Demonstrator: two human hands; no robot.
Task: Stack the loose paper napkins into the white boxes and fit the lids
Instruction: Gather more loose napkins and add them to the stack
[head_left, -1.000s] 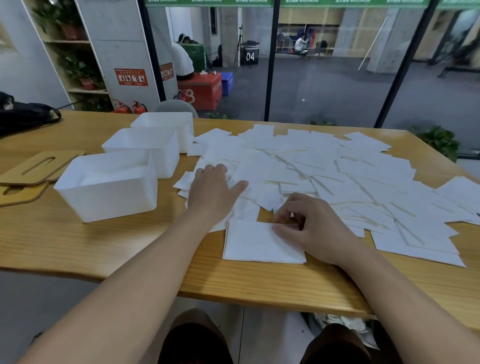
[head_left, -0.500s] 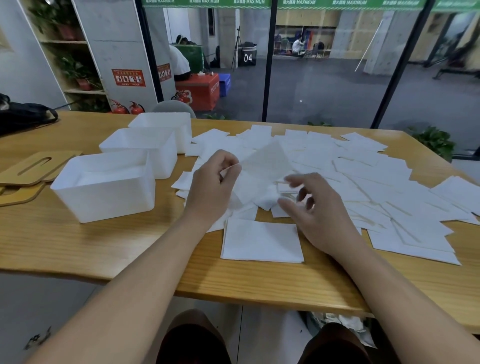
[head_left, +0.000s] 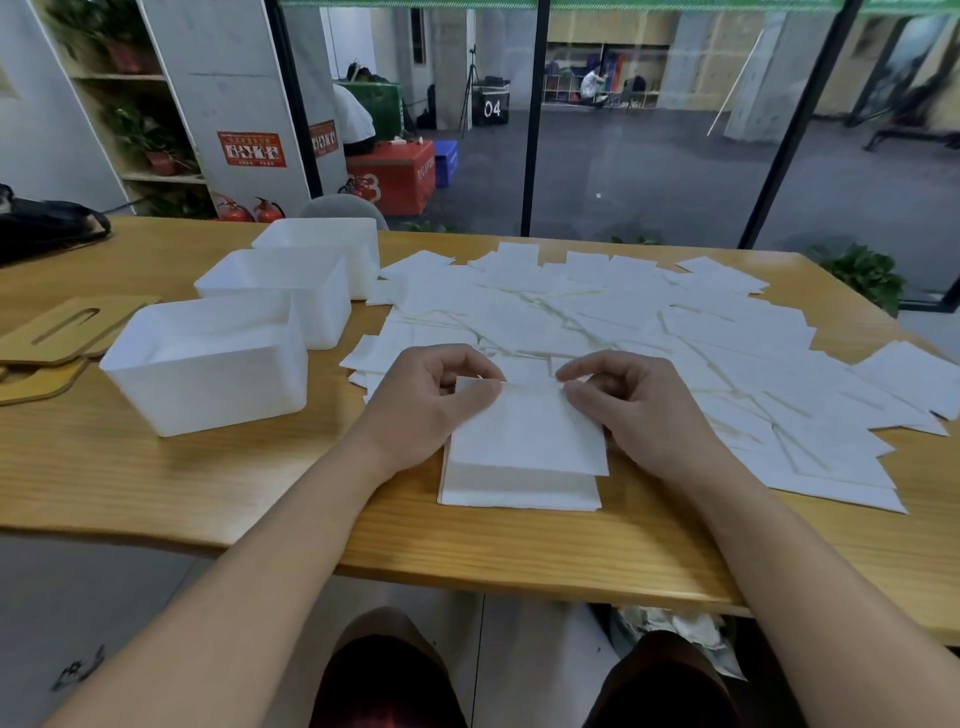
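Since half a second ago, the napkin that was lifted above the spread has come toward the body, and both hands have closed in on its far edge. The left hand (head_left: 426, 400) pinches the held napkin (head_left: 527, 431) at its far left corner, fingers curled; the right hand (head_left: 634, 410) pinches the far right corner likewise. The sheet hangs between the fingers, just over a small stack of napkins (head_left: 519, 491) lying below them on the tabletop (head_left: 208, 483). Beyond the fingers and off to their right spreads the mass of loose napkins (head_left: 649, 322). Left of the fingers stand three white boxes (head_left: 208, 374) in a row, lids off. Farther left lie wooden lids (head_left: 67, 332) with slots.
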